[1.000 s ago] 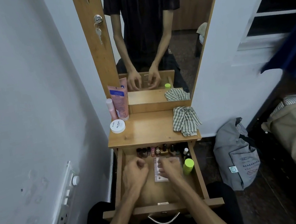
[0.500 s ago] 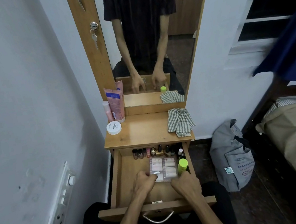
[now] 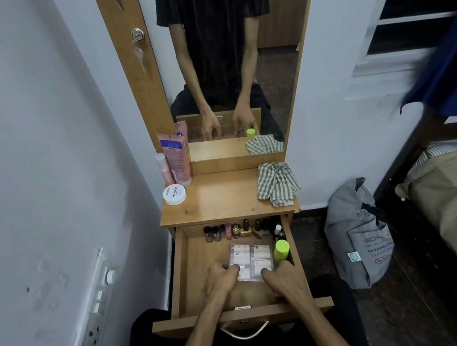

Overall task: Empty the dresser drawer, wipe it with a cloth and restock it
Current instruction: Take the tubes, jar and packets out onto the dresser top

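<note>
Head view — both hands' fingers grip the sachet packet point(image 3: 251, 260) in the drawer point(image 3: 181, 273): left hand point(image 3: 220, 280), right hand point(image 3: 283, 280).

Glossy wooden dresser top point(image 3: 222, 196), woven checked cloth point(image 3: 276, 183), shiny plastic sachet sheet point(image 3: 251, 259), metal drawer handle point(image 3: 245, 333).

Sachet pack point(image 3: 251, 260) in drawer point(image 3: 181, 273); cloth point(image 3: 277, 183) on dresser top point(image 3: 219, 196).

The drawer point(image 3: 181, 273) stands pulled open. The left hand point(image 3: 219, 280) and right hand point(image 3: 283, 279) both rest on the near edge of a clear packet of sachets point(image 3: 251, 259) (fingers curled onto it), beside a lime-capped bottle point(image 3: 280, 249). A checked cloth point(image 3: 276, 183) lies on the dresser top point(image 3: 219, 198).
</note>
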`<state>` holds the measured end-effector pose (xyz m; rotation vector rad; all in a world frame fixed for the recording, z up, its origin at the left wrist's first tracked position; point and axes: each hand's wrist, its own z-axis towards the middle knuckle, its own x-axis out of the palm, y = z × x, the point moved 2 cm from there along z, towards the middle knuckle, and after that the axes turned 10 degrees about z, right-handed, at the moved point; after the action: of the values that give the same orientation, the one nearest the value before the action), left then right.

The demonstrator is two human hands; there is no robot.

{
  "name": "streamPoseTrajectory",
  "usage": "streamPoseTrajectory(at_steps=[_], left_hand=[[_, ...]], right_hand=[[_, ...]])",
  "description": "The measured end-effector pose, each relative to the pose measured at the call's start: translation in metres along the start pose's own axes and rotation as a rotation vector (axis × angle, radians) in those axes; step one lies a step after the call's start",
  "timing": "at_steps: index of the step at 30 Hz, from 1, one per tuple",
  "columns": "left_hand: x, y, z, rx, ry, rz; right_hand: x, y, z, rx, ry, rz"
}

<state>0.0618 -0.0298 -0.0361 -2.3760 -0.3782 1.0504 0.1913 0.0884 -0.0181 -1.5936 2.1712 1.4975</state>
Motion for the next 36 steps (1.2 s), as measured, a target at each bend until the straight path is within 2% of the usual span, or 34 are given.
streamPoseTrajectory(at_steps=[5, 9, 15, 20, 24, 29, 36], left_hand=[[-0.008, 0.005, -0.006, 0.004, -0.042, -0.071], [-0.012, 0.009, -0.007, -0.032, -0.004, -0.265], [-0.03, 0.017, -0.019, -0.031, 0.017, -0.418], [-0.06, 0.008, -0.046, 0.042, -0.014, -0.59], [-0.082, -0.008, -0.058, 0.092, -0.094, -0.746], [-0.098, -0.039, -0.047, 0.184, -0.181, -0.832], [-0.101, -0.069, 0.009, 0.153, -0.265, -0.735]], right_hand=[[0.001, -0.005, 0.001, 0.04, 0.061, 0.063], [0.001, -0.003, 0.002, 0.068, 0.131, 0.212], [-0.006, 0.002, -0.011, 0.124, 0.211, 0.437], [-0.018, 0.024, -0.031, 0.078, 0.279, 0.596], [-0.024, 0.049, -0.04, -0.066, 0.201, 0.729], [-0.033, 0.092, -0.028, -0.224, 0.1, 0.857], [-0.026, 0.13, 0.022, -0.24, 0.043, 0.798]])
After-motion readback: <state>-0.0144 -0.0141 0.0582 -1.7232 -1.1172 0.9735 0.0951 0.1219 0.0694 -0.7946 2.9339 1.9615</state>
